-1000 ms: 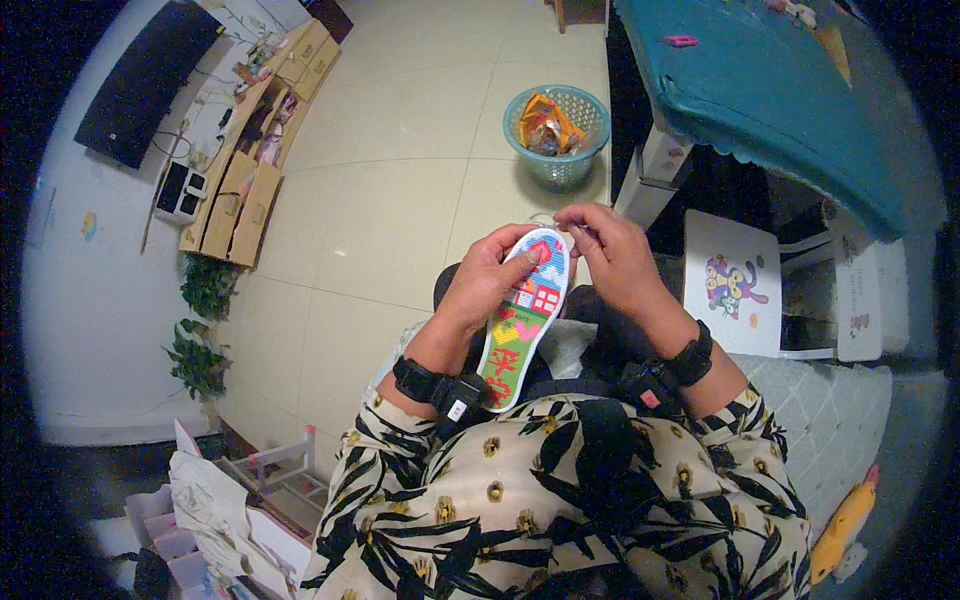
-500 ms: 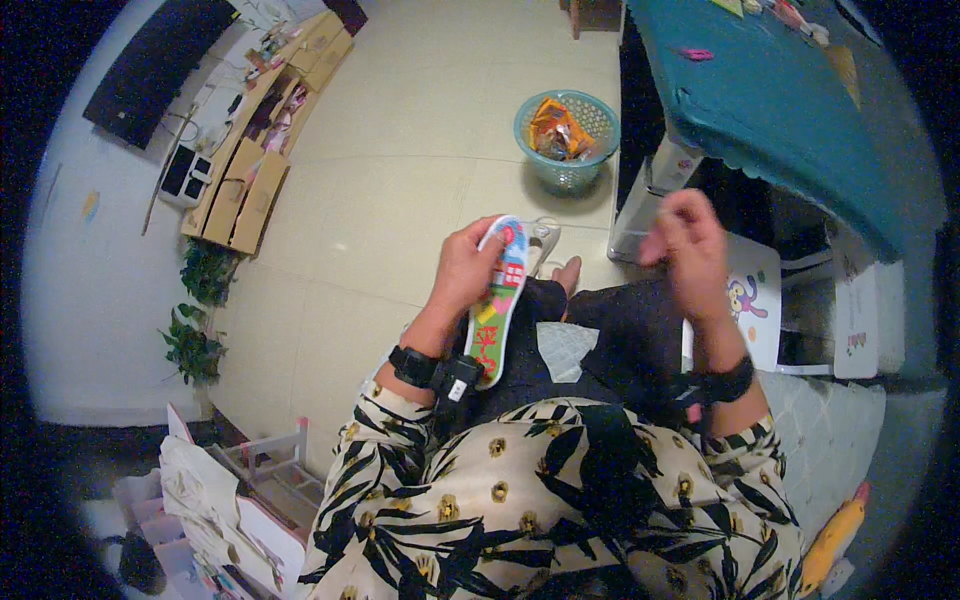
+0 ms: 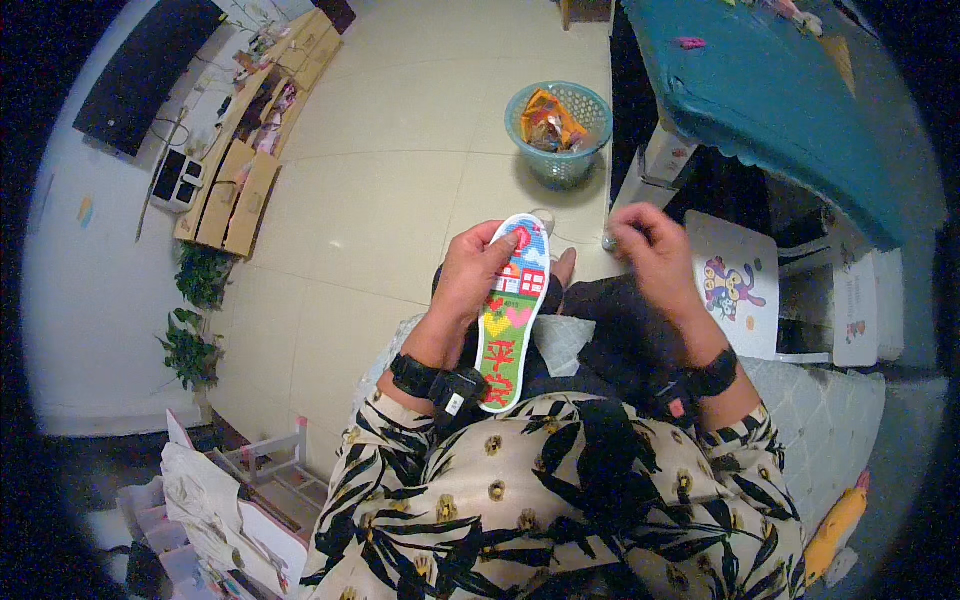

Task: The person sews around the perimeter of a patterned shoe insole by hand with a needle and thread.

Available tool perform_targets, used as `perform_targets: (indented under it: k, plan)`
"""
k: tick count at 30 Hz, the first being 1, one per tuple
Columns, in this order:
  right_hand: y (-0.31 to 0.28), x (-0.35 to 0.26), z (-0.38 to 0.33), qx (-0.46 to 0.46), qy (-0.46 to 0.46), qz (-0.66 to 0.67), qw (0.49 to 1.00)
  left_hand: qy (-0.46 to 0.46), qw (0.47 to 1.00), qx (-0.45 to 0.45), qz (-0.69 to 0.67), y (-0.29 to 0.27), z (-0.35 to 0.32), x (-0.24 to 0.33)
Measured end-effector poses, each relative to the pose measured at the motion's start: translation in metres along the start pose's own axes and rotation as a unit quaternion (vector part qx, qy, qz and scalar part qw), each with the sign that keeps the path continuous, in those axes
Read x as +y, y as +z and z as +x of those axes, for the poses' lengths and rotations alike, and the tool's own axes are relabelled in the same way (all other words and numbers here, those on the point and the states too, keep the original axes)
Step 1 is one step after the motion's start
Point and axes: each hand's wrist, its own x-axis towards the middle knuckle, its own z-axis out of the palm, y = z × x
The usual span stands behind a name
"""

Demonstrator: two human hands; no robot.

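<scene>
An embroidered shoe insole [image 3: 513, 315] with a white edge stands tilted in front of me, its stitched face showing a house, hearts, green ground and red characters. My left hand [image 3: 470, 272] is closed around its upper left side, thumb pressed on the front near the top. To the right and apart from the insole, my right hand [image 3: 655, 258] is raised with its fingers curled together in a pinch. Whatever it may hold is too small and blurred to make out. A pale quilted cloth piece [image 3: 565, 343] lies on my lap between the hands.
A teal plastic basket [image 3: 558, 165] with an orange packet inside stands on the tiled floor ahead. A table with a teal cover [image 3: 770, 110] is at the right, above a white child's chair [image 3: 735, 285]. Plants [image 3: 190, 350] and a wooden cabinet [image 3: 240, 200] line the left wall.
My right hand has come down and left, toward the insole. The insole has turned to face me more fully and shifted slightly right, still in my left hand.
</scene>
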Motion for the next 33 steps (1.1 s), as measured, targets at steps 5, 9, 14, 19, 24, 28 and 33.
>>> perform_targets:
  k: [5, 9, 14, 19, 24, 28, 33]
  plan:
    - [0.026, -0.019, 0.002, -0.049, -0.129, -0.144, 0.980, 0.026, 0.998, -0.032, -0.043, 0.009, -0.006, 0.002]
    - [0.033, -0.017, 0.002, -0.036, -0.141, -0.175, 0.974, 0.040, 0.998, -0.037, -0.028, 0.011, -0.008, 0.004]
    - [0.032, -0.018, 0.001, -0.040, -0.134, -0.176, 0.974, 0.038, 0.998, -0.043, -0.027, 0.013, -0.008, 0.004]
    - [0.033, -0.017, 0.001, -0.036, -0.131, -0.169, 0.976, 0.048, 0.998, -0.044, -0.022, 0.014, -0.009, 0.004]
    - [0.033, -0.017, 0.001, -0.036, -0.120, -0.157, 0.980, 0.051, 0.998, -0.039, -0.018, 0.016, -0.011, 0.007]
    - [0.033, -0.017, 0.001, -0.033, -0.108, -0.144, 0.983, 0.052, 0.997, -0.045, -0.017, 0.015, -0.011, 0.006]
    - [0.031, -0.017, 0.002, -0.032, -0.114, -0.153, 0.981, 0.054, 0.998, -0.045, -0.004, 0.016, -0.010, 0.007]
